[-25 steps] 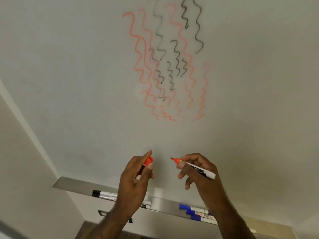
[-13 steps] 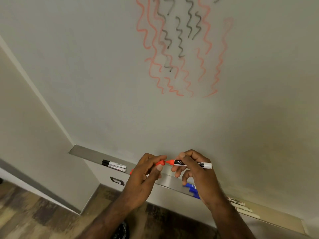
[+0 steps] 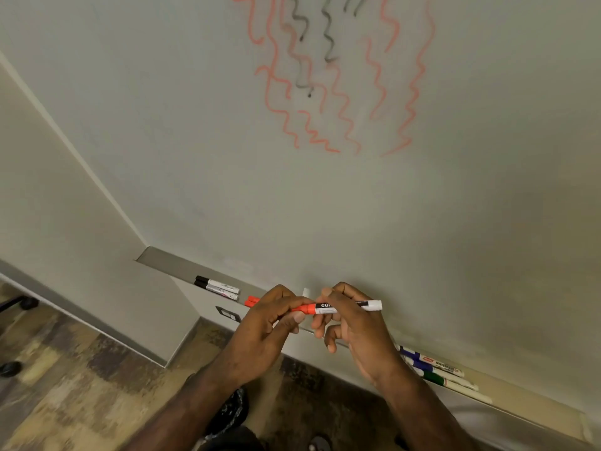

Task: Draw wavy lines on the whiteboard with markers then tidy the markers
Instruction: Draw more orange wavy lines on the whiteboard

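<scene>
dim, even light; edges warped, perhaps slightly blurred.

- Tray [image 3: 169,265]: along the lower edge of the whiteboard [image 3: 195,125].
- Two markers [image 3: 217,287]: on the tray, left part.
- Marker group [image 3: 435,369]: on the tray, right part.
- Wavy lines [image 3: 325,76]: on the whiteboard, above the tray.

Single head-worn wide-angle view, facing forward and steeply down along the whiteboard [image 3: 195,125] at close range. The marker tray [image 3: 175,266] crosses the lower frame diagonally; both hands sit low centre, near the lens; floor [image 3: 65,385] visible lower left. No second view.
</scene>
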Demonstrator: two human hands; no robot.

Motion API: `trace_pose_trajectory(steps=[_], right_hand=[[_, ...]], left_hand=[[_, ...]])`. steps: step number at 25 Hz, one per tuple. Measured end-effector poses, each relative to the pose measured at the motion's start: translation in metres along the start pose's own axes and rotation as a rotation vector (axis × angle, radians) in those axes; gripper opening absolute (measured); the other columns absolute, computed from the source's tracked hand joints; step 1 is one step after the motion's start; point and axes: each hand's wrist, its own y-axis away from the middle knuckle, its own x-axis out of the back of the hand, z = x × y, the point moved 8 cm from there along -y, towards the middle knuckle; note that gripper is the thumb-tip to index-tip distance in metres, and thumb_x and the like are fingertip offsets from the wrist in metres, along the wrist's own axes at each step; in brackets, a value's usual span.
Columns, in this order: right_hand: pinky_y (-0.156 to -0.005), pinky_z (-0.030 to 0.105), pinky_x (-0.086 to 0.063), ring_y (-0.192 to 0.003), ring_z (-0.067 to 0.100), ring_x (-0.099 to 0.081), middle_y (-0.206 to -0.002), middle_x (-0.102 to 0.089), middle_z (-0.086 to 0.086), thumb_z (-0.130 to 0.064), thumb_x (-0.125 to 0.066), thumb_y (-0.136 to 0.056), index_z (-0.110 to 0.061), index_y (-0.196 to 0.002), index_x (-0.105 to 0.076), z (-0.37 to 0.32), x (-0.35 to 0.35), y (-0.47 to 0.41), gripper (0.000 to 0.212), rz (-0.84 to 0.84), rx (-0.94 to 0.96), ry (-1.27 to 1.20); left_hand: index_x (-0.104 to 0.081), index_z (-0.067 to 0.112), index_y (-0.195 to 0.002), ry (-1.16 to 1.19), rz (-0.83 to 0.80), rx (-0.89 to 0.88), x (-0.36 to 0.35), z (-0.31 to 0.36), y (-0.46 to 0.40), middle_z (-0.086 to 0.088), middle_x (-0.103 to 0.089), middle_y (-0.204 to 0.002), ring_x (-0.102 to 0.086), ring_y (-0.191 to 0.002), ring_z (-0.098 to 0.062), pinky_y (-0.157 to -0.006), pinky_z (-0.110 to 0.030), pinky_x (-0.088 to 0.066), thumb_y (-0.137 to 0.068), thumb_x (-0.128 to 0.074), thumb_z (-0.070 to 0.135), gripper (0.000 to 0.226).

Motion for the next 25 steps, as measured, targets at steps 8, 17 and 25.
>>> trace_pose_trajectory(steps=[8, 17, 25], right_hand=[[-0.055, 0.034, -0.047, -0.074, 0.031, -0.067, -0.088, -0.071, 0.022, -0.040, -0.070, -0.098, -0.009, -0.103, -0.067, 0.040, -0.014, -0.027, 0.031, -0.063, -0.124, -0.046], [-0.062, 0.032, -0.058, -0.083, 0.016, -0.074, -0.093, -0.079, -0.003, -0.018, -0.077, -0.095, -0.026, -0.106, -0.076, 0.105, 0.018, -0.083, 0.014, 0.195, -0.158, 0.420], [-0.089, 0.037, -0.057, -0.096, 0.015, -0.066, -0.103, -0.070, -0.006, -0.029, -0.069, -0.098, -0.025, -0.108, -0.071, 0.171, 0.003, -0.116, 0.011, 0.400, -0.082, 0.898]], left_hand=[[-0.071, 0.024, -0.130, -0.080, -0.074, 0.029, 0.021, -0.041, -0.007, 0.006, -0.062, -0.104, -0.065, -0.097, -0.021, -0.082, -0.028, -0.057, -0.106, -0.056, 0.017, 0.028], [-0.075, 0.023, -0.123, -0.296, -0.160, 0.065, 0.073, -0.160, -0.045, 0.012, -0.065, -0.109, -0.065, -0.097, -0.006, -0.079, -0.011, -0.051, -0.102, -0.066, 0.018, 0.024], [-0.077, 0.025, -0.115, -0.711, -0.377, -0.065, 0.053, -0.254, -0.077, 0.002, -0.073, -0.116, -0.068, -0.102, -0.020, -0.088, -0.033, -0.058, -0.089, -0.068, 0.013, 0.030]])
